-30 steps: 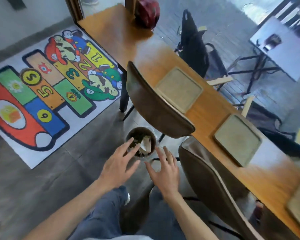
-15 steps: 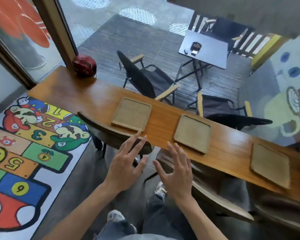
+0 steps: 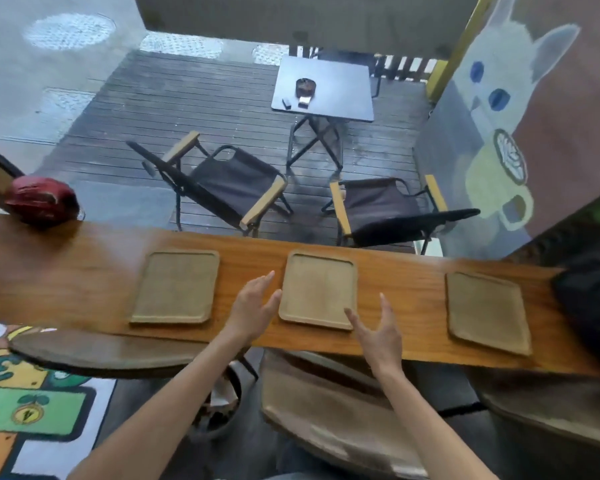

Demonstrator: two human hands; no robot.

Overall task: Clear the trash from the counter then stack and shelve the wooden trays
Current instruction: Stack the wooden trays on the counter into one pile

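Three wooden trays are lying in a row along the long wooden counter (image 3: pixel 406 282) that is crossing the middle of the frame. The left tray (image 3: pixel 175 286) is sitting left of centre, the middle tray (image 3: pixel 318 289) at centre, and the right tray (image 3: pixel 487 311) toward the right edge, each well apart from the next and each lying flat with nothing on it.

Both hands are reaching in from the bottom of the frame toward the middle tray. The left hand (image 3: pixel 252 308) is hovering just beside that tray's left edge, fingers spread and extended, gripping nothing; whether the thumb is touching the rim cannot be told. The right hand (image 3: pixel 378 336) is hovering at the tray's lower right corner, also spread wide and empty, its index fingertip near or over the corner.

A dark red helmet (image 3: pixel 42 200) is resting on the counter at the far left. Below the counter, near bottom centre, a round bin (image 3: pixel 219 410) holding crumpled paper is showing partly behind the left forearm. Brown chair backs (image 3: pixel 326 410) are filling the lower part of the frame, and a colourful numbered floor mat (image 3: pixel 25 403) is lying at lower left.
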